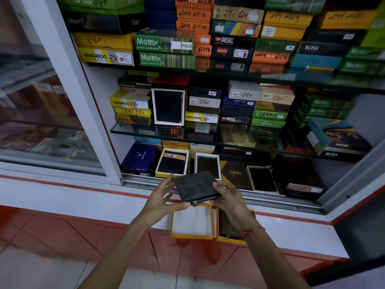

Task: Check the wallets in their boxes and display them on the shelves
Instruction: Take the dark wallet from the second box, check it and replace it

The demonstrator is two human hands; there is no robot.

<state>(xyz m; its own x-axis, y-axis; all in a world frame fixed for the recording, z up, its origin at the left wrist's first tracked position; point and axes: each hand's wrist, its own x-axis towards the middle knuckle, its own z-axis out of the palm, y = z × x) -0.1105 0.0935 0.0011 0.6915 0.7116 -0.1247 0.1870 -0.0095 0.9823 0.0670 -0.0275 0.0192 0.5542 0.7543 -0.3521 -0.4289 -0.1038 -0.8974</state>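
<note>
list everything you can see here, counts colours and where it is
zip wallet: one, dark grey, held above the ledge
open box tray: one, yellow with white lining, empty, on the ledge
second tray: one, yellow, dark inside, right of the first
open display boxes: four showing dark wallets, one on the middle shelf, three on the bottom shelf
stacked closed boxes: many, green, orange, yellow, black, blue, on all shelves
glass shelves: two visible
left hand: grips the wallet's left edge
right hand: grips its right edge
</note>
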